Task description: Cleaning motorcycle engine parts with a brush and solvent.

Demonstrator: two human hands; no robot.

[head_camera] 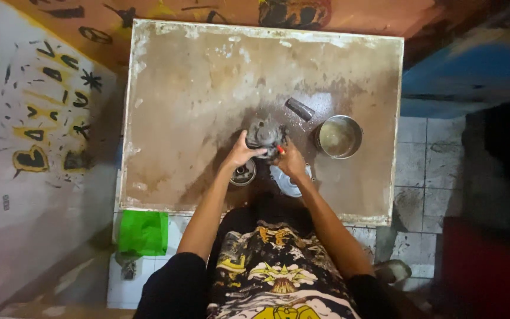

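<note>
A grey, grimy metal engine part (264, 134), lumpy and roughly block-shaped, stood on the stained brown worktop (184, 100) near its front middle, on a dark wet patch. The left hand (240, 155) touched its lower left side and the right hand (289, 160) its lower right, where a small red piece (280, 149) showed.

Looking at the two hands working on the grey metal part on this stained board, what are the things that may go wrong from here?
1. The metal bowl of liquid stands close beside the right hand; an elbow movement might tip it.
2. The board looks wet and oily, so the grey metal part, gripped by the left hand, may slip.
3. The round parts lie near the board's front edge and might get pushed off.
</note>
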